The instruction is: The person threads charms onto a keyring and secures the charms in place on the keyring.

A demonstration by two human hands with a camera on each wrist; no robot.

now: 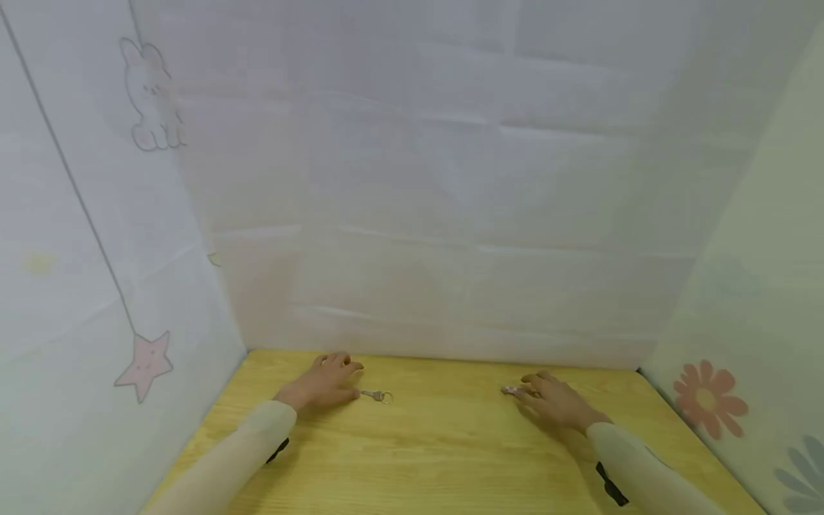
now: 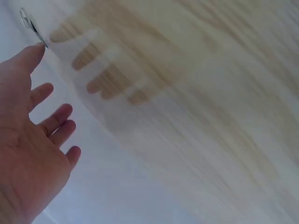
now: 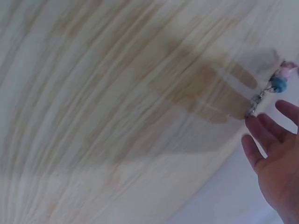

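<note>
White fabric screens close off your bench on three sides, and between them lies a pale wooden tabletop (image 1: 444, 443) with two small things on it, one by each of your hands

Near your left hand (image 1: 325, 386) lies a small metal key ring (image 1: 376, 395), flat on the wood just beyond your thumb and forefinger. From the head view your fingertips stop right beside it, and the left wrist view shows the ring (image 2: 32, 25) at the tip of your outstretched forefinger; whether you actually touch it is too fine to tell. Your left hand is released, fingers spread and nearly straight, gripping nothing. It sits low over the board, which reads as a hand placed to reach the ring rather than one carrying it

By your right hand (image 1: 556, 400) lies a charm on a short chain (image 1: 515, 390), pinkish in the head view. The right wrist view shows it more plainly: a blue bead and a pink piece strung on small metal links (image 3: 268, 91), stretched out straight on the wood with the chain end at your fingertips (image 3: 254, 128). That hand too is released, fingers extended and loosely apart, with nothing clasped in it

Both pieces lie towards the back of the table, well apart from each other, each within reach of its own hand. Your pale sleeves (image 1: 247, 447) rest along the board. On the screens are printed a rabbit (image 1: 149, 96), a pink star (image 1: 146, 363) and a flower (image 1: 708, 397)
</note>
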